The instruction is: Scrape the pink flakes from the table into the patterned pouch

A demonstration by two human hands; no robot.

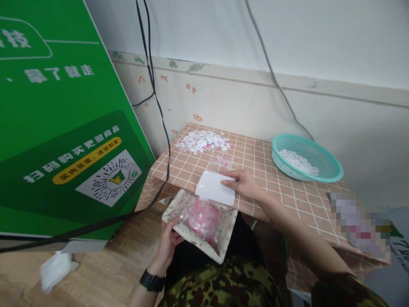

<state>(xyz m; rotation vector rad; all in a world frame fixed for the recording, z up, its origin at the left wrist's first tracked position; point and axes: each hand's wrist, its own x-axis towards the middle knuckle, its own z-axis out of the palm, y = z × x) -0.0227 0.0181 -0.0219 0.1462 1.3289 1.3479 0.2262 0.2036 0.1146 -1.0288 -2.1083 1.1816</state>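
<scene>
My left hand (171,236) grips the left rim of a square speckled tray (220,251), tilted below the table's front edge. Inside the tray lies a heap of small clear packets with pink contents (203,219). With thumb and fingers my right hand (241,183) pinches a white card (214,187) flat at the table edge, just above the tray. Behind the card a few pink packets (223,161) rest on the cloth. Farther back is a pile of small white slips (204,140) with some pink among them.
A teal mesh basket (337,172) holding white pieces stands on the checked tablecloth (252,157) at right. A green printed panel (64,106) rises at left. A black cable (164,128) hangs down past the table's left corner. White plastic (57,268) lies on the floor.
</scene>
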